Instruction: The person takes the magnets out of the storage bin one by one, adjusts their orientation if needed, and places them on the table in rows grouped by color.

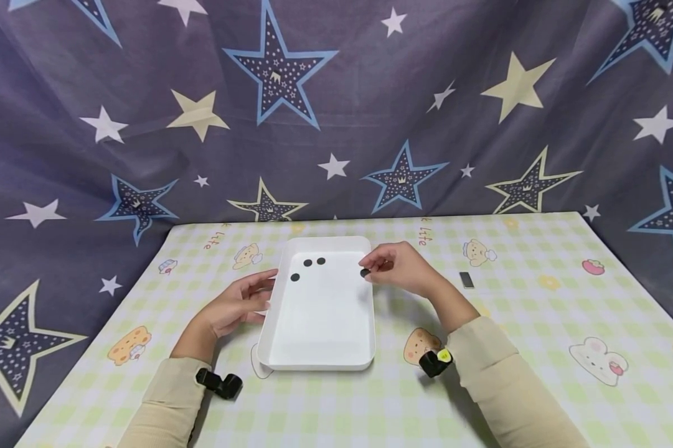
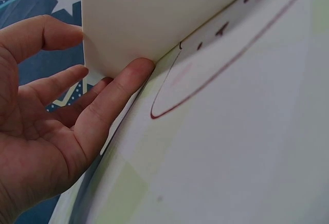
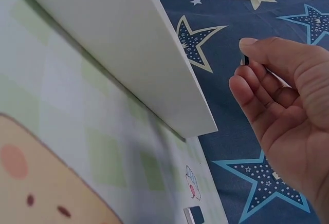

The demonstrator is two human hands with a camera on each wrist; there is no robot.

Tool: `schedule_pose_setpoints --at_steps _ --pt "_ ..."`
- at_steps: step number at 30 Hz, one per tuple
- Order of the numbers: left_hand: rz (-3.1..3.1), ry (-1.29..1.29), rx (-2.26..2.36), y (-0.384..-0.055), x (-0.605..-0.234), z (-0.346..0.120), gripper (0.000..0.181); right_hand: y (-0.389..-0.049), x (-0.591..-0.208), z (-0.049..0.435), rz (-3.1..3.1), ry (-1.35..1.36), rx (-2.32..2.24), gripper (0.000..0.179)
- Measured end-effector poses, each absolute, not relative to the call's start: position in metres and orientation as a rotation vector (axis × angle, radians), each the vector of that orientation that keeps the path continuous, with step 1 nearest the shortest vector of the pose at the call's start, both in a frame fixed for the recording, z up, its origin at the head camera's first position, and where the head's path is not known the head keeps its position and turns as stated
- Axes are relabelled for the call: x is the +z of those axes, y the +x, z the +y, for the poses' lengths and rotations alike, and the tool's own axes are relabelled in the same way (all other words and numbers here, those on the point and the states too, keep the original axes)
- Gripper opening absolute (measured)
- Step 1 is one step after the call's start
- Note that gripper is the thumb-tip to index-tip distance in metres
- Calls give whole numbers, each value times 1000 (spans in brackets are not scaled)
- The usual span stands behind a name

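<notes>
A white rectangular tray (image 1: 325, 317) lies on the table, with several small black discs (image 1: 307, 262) inside near its far left corner. Along its left side, my left hand (image 1: 235, 305) rests with loose, fairly straight fingers. In the left wrist view, the thumb (image 2: 131, 82) touches the tray wall (image 2: 139, 18) low down. Over the tray's right rim, toward the far end, my right hand (image 1: 400, 267) pinches another black disc (image 1: 365, 272) between thumb and fingers. The right wrist view shows that disc (image 3: 243, 54) edge-on, apart from the tray wall (image 3: 118, 44).
A small dark rectangular block (image 1: 467, 280) lies on the table right of the right hand. A checked cloth with cartoon prints (image 1: 538, 311) covers the table. Behind it hangs a dark curtain (image 1: 347, 124) with stars. Each wrist wears a black camera (image 1: 220, 383).
</notes>
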State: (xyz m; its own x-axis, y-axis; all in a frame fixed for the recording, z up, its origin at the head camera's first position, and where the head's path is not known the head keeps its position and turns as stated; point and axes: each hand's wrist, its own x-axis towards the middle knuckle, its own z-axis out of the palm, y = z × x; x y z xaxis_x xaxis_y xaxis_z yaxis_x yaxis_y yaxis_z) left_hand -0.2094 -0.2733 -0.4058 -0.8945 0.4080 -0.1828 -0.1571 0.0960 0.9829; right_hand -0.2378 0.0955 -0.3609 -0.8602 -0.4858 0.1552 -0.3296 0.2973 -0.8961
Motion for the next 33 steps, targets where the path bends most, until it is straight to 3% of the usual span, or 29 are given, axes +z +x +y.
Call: schedule_pose_setpoints --at_steps 33 --pt "1963 244 1861 -209 -406 -274 76 -220 -389 134 2427 -782 -1550 23"
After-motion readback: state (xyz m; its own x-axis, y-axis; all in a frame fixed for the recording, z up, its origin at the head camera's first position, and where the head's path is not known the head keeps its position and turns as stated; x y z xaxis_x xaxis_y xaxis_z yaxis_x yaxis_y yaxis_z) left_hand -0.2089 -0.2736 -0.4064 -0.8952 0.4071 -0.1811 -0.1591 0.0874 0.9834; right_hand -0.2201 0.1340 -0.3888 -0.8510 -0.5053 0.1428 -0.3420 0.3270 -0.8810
